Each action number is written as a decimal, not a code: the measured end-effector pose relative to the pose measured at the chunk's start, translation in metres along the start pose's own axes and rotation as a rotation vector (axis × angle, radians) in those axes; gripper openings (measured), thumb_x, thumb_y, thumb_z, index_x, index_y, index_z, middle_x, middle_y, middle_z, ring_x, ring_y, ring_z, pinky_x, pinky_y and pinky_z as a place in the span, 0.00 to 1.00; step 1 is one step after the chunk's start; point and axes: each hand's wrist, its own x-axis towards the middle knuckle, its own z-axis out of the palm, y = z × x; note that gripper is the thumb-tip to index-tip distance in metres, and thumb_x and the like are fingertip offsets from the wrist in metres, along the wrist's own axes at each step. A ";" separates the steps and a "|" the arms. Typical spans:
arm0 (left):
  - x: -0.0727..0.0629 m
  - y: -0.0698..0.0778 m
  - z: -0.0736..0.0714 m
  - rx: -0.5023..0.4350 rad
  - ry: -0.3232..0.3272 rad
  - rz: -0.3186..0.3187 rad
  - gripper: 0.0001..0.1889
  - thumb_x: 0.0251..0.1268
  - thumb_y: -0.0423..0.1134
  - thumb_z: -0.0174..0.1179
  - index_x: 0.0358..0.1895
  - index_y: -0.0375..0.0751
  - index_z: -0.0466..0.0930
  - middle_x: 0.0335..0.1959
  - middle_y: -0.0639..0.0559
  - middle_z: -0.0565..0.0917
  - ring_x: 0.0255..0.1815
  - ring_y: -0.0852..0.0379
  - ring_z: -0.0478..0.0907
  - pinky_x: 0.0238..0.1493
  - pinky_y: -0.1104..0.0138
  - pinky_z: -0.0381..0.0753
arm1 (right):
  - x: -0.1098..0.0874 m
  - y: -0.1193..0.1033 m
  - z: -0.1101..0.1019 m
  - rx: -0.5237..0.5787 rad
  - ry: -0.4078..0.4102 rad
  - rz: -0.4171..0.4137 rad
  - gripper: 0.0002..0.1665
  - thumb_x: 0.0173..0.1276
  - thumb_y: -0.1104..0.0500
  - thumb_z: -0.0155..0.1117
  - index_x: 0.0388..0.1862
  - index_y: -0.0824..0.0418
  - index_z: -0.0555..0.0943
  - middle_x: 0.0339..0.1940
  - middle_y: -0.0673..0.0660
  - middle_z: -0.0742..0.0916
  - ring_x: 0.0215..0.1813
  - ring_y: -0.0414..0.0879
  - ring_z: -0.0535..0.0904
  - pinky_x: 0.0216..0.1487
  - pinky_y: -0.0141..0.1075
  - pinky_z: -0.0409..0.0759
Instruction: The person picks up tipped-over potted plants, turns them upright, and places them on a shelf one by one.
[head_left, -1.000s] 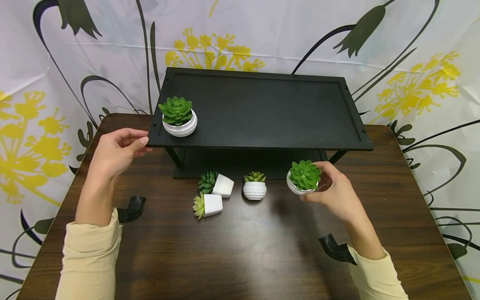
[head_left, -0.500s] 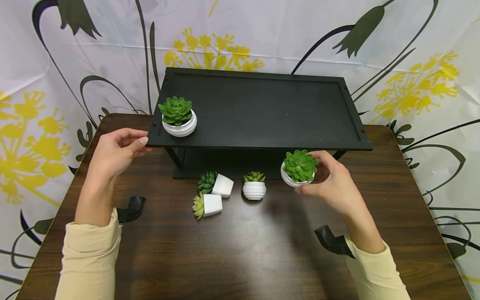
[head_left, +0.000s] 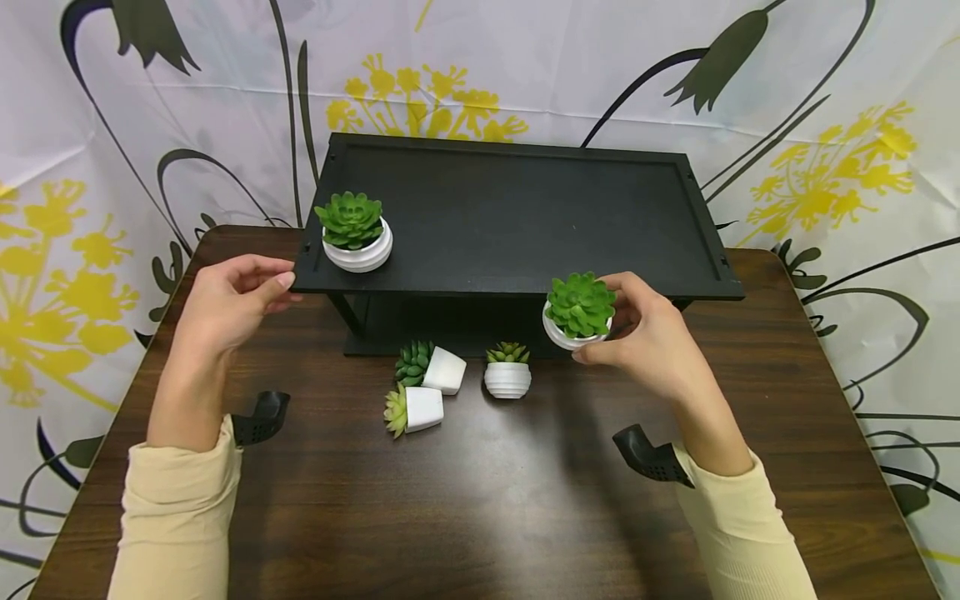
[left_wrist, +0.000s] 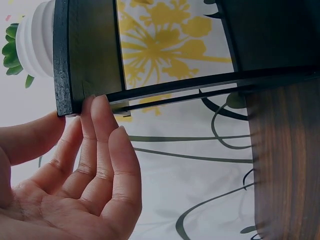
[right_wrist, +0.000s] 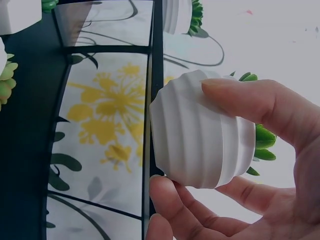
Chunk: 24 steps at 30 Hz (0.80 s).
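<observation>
The right hand (head_left: 648,333) grips a white ribbed pot with a bright green succulent (head_left: 579,307), thumb on the near side and fingers round the far side. The pot is raised off the tabletop (head_left: 487,517), at the front edge of the black shelf (head_left: 517,221); whether it touches that edge I cannot tell. The left hand (head_left: 232,304) pinches the shelf's front corner, thumb above and fingertips below, with a second succulent in a white bowl (head_left: 352,225) on the top board just beside it.

The likeliest trouble is the held pot's base catching the shelf's front edge if the right hand moves inward too low; that could tilt the plant or shove the shelf back. The ribbed side looks smooth, so a loosened thumb could let the pot slip, perhaps onto the small upright pot (head_left: 507,379) to the right hand's left. Pressing down or tugging at the corner with the left hand might rock the shelf and slide the bowl next to it. Between the hands, the tipped pot with dark leaves (head_left: 444,371) and the tipped pot with pale leaves (head_left: 424,408) lie on their sides and could roll if a sleeve brushes them.

No brand, label or writing is readable on the pots, the shelf or the flower-printed cloth (head_left: 540,67) beyond the hands.
</observation>
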 end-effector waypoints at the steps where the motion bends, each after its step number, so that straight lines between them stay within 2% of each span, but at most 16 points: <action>1: 0.000 0.000 0.000 -0.001 -0.001 0.001 0.15 0.65 0.32 0.52 0.50 0.23 0.72 0.21 0.69 0.76 0.24 0.74 0.76 0.30 0.81 0.76 | 0.001 -0.001 0.000 0.001 -0.002 0.000 0.37 0.40 0.66 0.75 0.53 0.60 0.72 0.33 0.57 0.79 0.32 0.47 0.76 0.32 0.37 0.73; 10: 0.000 -0.001 -0.001 -0.008 -0.008 0.004 0.15 0.66 0.32 0.52 0.49 0.23 0.72 0.22 0.69 0.76 0.24 0.74 0.76 0.31 0.81 0.77 | 0.014 -0.012 0.000 0.012 -0.045 0.013 0.38 0.42 0.65 0.75 0.55 0.61 0.71 0.34 0.57 0.80 0.31 0.47 0.77 0.36 0.38 0.73; 18: 0.001 -0.001 -0.001 -0.012 -0.007 0.006 0.15 0.65 0.32 0.52 0.49 0.23 0.72 0.22 0.69 0.76 0.24 0.74 0.77 0.31 0.80 0.77 | 0.027 -0.019 0.001 0.008 -0.069 0.032 0.37 0.42 0.65 0.74 0.54 0.60 0.71 0.31 0.58 0.80 0.31 0.48 0.76 0.41 0.39 0.70; 24: 0.001 0.000 -0.001 -0.014 -0.007 0.004 0.14 0.65 0.32 0.52 0.49 0.23 0.72 0.21 0.69 0.76 0.24 0.74 0.77 0.31 0.80 0.77 | 0.036 -0.025 0.004 0.002 -0.089 0.030 0.38 0.42 0.64 0.74 0.56 0.60 0.69 0.37 0.57 0.80 0.34 0.48 0.76 0.40 0.39 0.71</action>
